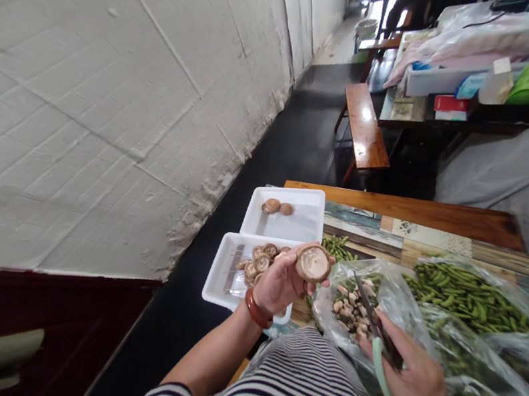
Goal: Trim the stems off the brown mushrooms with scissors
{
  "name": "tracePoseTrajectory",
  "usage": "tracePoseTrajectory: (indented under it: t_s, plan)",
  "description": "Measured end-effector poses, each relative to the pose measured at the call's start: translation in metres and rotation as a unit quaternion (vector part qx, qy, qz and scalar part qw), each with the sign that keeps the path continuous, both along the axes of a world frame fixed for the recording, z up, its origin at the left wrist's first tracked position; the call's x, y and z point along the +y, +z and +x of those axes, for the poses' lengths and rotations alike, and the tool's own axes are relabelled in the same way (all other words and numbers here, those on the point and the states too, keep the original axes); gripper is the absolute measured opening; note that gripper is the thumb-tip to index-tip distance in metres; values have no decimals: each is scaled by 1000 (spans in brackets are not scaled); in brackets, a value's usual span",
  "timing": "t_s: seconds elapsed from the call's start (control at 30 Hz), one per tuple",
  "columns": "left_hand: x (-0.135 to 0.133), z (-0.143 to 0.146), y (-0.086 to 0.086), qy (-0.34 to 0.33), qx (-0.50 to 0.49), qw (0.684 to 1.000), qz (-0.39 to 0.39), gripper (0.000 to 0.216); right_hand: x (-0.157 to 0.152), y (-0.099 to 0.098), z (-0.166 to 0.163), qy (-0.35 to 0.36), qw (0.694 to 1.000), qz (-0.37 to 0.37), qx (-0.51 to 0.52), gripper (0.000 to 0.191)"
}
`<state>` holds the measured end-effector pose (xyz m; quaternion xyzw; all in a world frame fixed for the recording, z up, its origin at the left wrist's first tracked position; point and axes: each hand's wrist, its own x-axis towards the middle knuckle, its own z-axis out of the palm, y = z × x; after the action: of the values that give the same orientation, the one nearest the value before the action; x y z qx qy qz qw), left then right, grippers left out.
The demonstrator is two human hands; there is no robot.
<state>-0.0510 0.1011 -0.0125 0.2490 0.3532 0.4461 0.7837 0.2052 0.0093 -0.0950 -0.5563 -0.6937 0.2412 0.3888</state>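
Observation:
A shiitake mushroom point(313, 263) is held in my left hand point(278, 281), its pale underside turned up and no stem standing out from it. My right hand point(418, 372) grips a pair of scissors point(379, 342) with mint-green handles, blades pointing up and left over a plastic bag point(327, 310). Cut mushroom stems point(352, 307) lie in that bag. Below and behind my left hand, a white tray point(215, 278) holds several shiitake mushrooms point(261, 263). In the farther white tray point(297, 227) sit a few brown mushroom caps point(271, 206).
Green soybean pods point(476, 297) fill clear plastic bags at the right, with more pods point(338, 247) on the wood-patterned table point(365, 228). A wooden bench point(404, 211) runs along the far edge. Beyond stand another bench point(365, 127) and a loaded table. A white wall point(109, 97) rises at left.

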Motion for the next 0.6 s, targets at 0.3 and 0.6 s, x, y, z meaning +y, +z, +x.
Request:
tracePoseTrajectory:
  t_s: [0.3, 0.6]
  plan:
    - [-39, 17, 16, -8, 69, 995, 78, 59, -9, 46, 31, 103, 979, 100, -143, 48]
    - [-65, 30, 34, -2, 152, 980, 132, 53, -12, 55, 47, 133, 954, 165, -212, 49]
